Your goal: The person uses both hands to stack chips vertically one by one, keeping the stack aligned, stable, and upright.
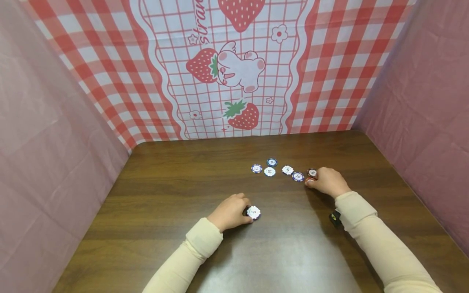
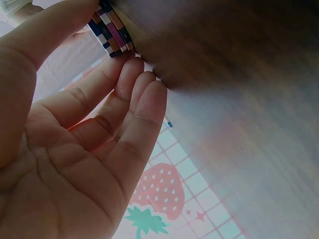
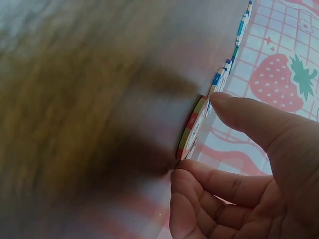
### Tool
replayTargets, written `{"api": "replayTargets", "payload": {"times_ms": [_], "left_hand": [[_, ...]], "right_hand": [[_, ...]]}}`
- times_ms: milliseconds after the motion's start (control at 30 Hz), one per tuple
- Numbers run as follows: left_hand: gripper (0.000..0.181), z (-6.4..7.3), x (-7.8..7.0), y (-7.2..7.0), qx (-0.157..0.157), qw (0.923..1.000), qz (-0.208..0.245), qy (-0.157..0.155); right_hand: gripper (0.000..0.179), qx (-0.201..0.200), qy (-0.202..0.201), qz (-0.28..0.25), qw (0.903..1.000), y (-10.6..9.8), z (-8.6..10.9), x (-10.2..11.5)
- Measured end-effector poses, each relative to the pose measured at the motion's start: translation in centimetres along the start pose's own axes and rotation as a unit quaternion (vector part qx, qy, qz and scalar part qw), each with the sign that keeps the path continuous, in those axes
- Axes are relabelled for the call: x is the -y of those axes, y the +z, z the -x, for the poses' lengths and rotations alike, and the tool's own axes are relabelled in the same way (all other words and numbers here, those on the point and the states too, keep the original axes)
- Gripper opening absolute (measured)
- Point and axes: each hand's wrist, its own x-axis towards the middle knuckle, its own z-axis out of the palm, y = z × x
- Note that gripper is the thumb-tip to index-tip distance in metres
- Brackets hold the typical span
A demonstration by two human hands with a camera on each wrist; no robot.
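My left hand [image 1: 230, 212] grips a short stack of poker chips [image 1: 253, 212] between thumb and fingers near the table's middle; a white chip marked 5 is on top. In the left wrist view the stack's striped edges [image 2: 112, 31] show several layers. Farther right, my right hand [image 1: 331, 181] pinches an orange-red poker chip [image 1: 310, 181] at its rim, with the thumb on one side and the index finger on the other. Just behind that chip lies a dark brown chip [image 1: 312, 173], close to the fingers. The right wrist view shows the pinched chip [image 3: 193, 127] edge-on, low over the table.
Left of my right hand lie a blue chip [image 1: 298, 176] and a white chip [image 1: 287, 170]. Farther left sit a teal-edged chip [image 1: 269, 171], a dark blue chip [image 1: 272, 162] and a purple-blue chip [image 1: 256, 168]. A strawberry-print cloth [image 1: 242, 73] hangs behind the wooden table [image 1: 165, 183].
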Motion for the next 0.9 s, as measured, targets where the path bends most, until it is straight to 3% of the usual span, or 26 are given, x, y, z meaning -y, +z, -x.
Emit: {"api": "replayTargets", "payload": {"times_ms": [900], "left_hand": [[0.031,-0.06,0.0,-0.03,0.003,1.0,-0.002,-0.003]], "right_hand": [[0.029,-0.015,-0.044,-0.002,0.9989,-0.04,0.07,0.76]]}}
